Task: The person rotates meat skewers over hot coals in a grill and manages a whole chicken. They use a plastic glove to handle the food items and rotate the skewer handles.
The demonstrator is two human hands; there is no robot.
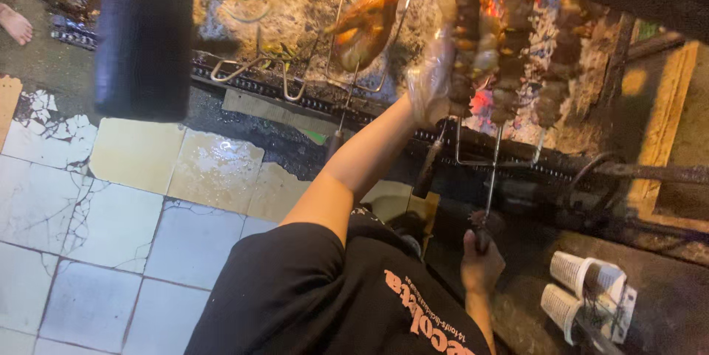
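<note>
Head camera looks down on our two arms at a charcoal grill. Our left hand [432, 78], covered by a thin clear plastic glove, is stretched to the upper middle of the frame and its fingers are closed around the meat of one loaded skewer [467, 38]. Our right hand [480, 259], at the lower middle, is clamped as a fist on the dark handle of a long fork skewer [493, 170] whose prongs carry meat pieces over the glowing coals [487, 97].

As far as we can judge, the work is in the middle. Several skewers of meat chunks [565, 52] hang side by side at the upper right and look browned, and a whole chicken [369, 19] in a wire clamp at the upper middle is already golden. Nothing is taken off the fire yet, so the turning and the removing are probably left.

For moving, the room is narrow. The skewers stand very close together, touching or almost, and the dark grill edge [295, 97] crosses the frame just under them. A dark cylinder [144, 30] blocks the upper left. The cracked tiled floor [111, 215] at the left is the open side. Two white plastic cups [583, 288] lie at the lower right, near our right elbow.
</note>
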